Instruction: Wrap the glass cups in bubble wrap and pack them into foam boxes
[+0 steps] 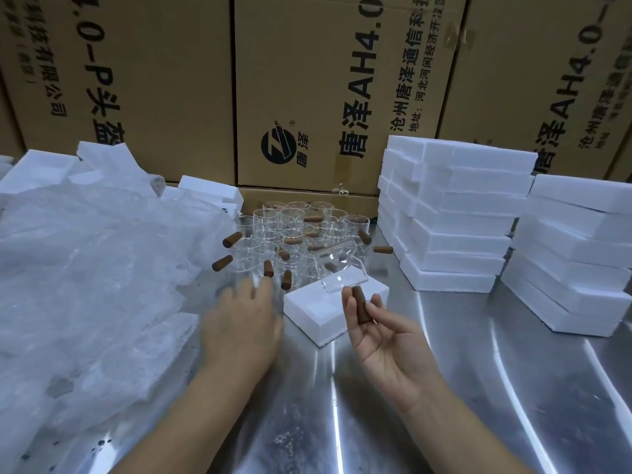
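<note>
Several clear glass cups (294, 227) with brown handles stand clustered on the steel table (478, 354). One glass cup (338, 268) lies tilted on an open white foam box (307, 306) in front of them. My right hand (383, 340), palm up, pinches that cup's brown handle (360, 307) between thumb and fingers. My left hand (242, 323) is blurred, palm down, reaching towards the nearest cups beside a heap of bubble wrap (89, 268); its fingers look spread and hold nothing.
Two stacks of white foam boxes (455, 217) (574, 254) stand at the right. More foam pieces (44, 169) lie behind the bubble wrap at the left. Large cardboard cartons (307, 80) wall off the back of the table.
</note>
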